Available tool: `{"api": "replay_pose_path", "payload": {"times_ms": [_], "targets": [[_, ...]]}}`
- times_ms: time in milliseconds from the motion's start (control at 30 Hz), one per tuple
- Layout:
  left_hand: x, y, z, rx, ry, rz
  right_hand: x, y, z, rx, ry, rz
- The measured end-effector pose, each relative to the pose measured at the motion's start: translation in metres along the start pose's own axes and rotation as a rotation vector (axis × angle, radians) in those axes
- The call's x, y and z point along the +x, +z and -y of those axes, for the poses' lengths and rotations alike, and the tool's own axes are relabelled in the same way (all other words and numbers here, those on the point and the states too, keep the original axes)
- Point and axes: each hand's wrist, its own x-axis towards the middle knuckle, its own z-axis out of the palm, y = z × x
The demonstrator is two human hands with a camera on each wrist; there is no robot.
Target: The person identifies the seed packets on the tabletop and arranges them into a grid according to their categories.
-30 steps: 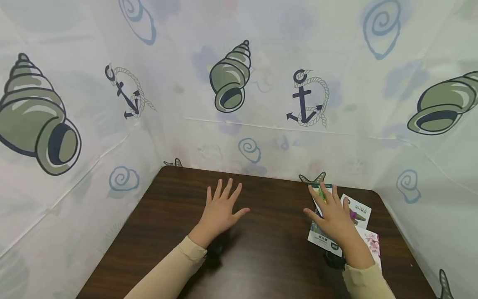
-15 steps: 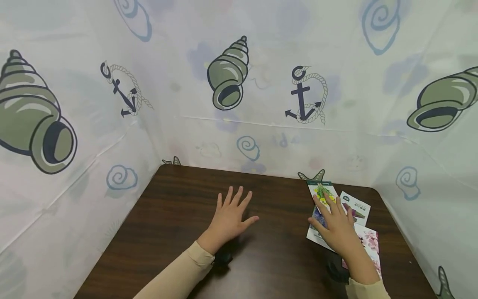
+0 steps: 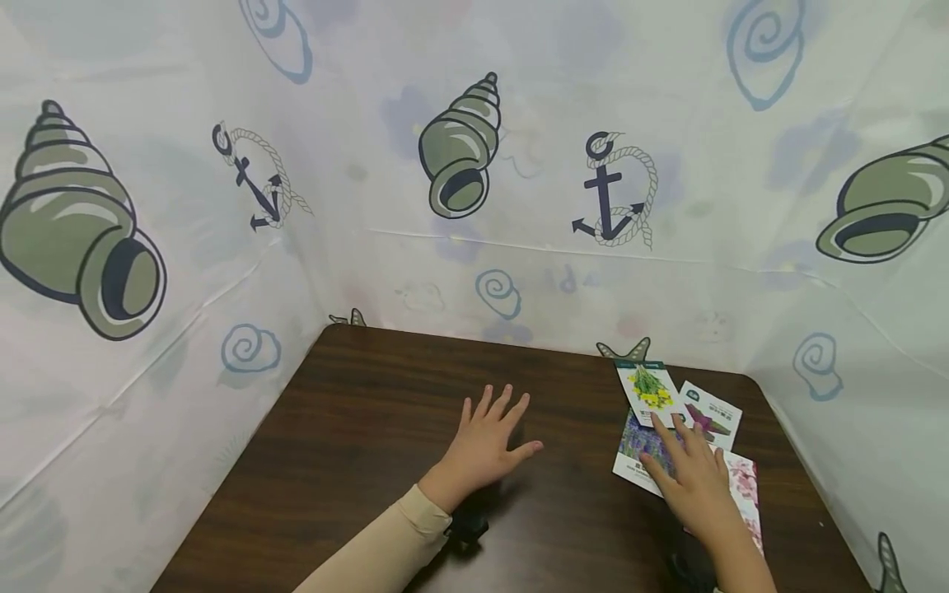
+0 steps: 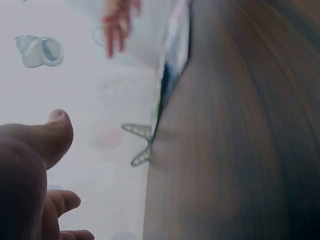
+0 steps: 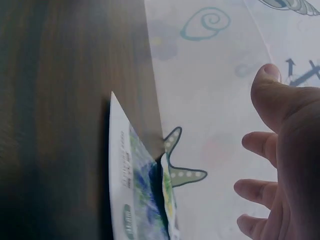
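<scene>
Several flat packets printed with flowers overlap at the right of the table. One has yellow flowers (image 3: 651,391); under it lies a purple-flowered packet (image 3: 636,469). A magenta-flowered packet (image 3: 713,416) and a pink-flowered packet (image 3: 745,490) are beside them. Over this pile hovers my right hand (image 3: 697,486), fingers spread and nothing held; the right wrist view shows it apart from the purple-flowered packet (image 5: 131,185). My left hand (image 3: 482,449) hangs above the middle of the table with its fingers spread, also holding nothing. In the left wrist view its thumb (image 4: 59,137) stands away from the fingers.
The dark wood-grain table (image 3: 385,395) has rounded far corners. White cloth walls (image 3: 549,206) printed with shells, anchors and starfish close it in at the back and both sides. A black wrist device (image 3: 467,527) sits under the left wrist.
My left hand has moved right and slightly nearer to me. My right hand has drawn back toward me and a little right, uncovering the yellow-flowered packet. The packets have not visibly moved.
</scene>
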Motion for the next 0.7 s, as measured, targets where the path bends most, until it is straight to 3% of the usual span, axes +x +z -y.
{"api": "replay_pose_path", "payload": {"times_ms": [200, 467, 700], "targets": [[0.006, 0.006, -0.012, -0.032, -0.011, 0.020, -0.012, 0.012, -0.012, 0.034, -0.022, -0.099], [0.012, 0.017, -0.035, -0.053, 0.035, 0.042, -0.020, 0.025, -0.034, 0.189, 0.009, -0.165], [0.021, 0.030, -0.054, -0.105, 0.077, 0.101, -0.026, 0.028, -0.046, 0.247, 0.028, -0.211]]}}
